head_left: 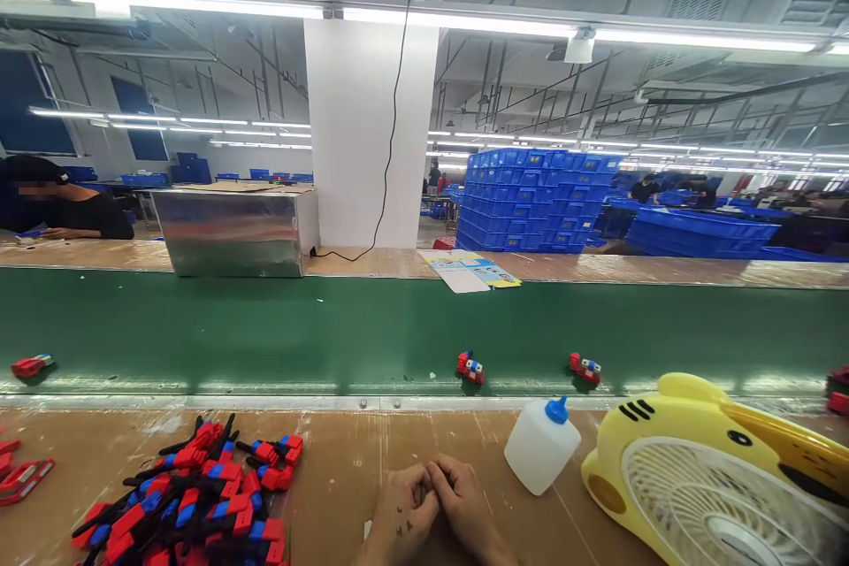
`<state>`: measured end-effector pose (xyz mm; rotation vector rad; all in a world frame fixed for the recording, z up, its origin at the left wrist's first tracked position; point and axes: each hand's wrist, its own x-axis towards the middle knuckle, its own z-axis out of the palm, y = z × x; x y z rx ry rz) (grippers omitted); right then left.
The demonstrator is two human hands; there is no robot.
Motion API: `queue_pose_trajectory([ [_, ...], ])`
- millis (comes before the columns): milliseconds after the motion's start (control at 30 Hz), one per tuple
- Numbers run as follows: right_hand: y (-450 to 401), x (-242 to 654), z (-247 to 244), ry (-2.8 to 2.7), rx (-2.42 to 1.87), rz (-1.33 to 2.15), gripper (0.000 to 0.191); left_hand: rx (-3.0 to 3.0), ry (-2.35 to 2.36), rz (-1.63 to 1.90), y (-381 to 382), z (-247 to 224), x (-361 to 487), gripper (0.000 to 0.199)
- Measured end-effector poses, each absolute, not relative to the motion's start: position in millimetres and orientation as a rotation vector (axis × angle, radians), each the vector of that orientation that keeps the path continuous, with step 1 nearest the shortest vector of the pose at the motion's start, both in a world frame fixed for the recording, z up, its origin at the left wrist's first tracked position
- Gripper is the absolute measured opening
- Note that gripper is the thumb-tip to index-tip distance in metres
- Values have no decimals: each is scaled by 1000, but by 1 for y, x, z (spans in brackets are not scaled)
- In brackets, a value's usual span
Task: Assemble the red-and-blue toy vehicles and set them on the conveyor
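Left hand and right hand together at the table, fingers curled in, touching; can't tell if anything's inside. Red-blue-black parts piled to their left, bottle near on the right, fan past it. Red toys on the green belt ahead.
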<state>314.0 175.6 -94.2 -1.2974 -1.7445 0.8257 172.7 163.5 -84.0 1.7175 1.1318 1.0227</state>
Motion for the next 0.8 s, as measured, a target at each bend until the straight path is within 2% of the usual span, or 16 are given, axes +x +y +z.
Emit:
queue_pose_trajectory([
  [800,170,312,-87,-1706,-1320,785,37,1800,1128,956,162,-83,172,22],
])
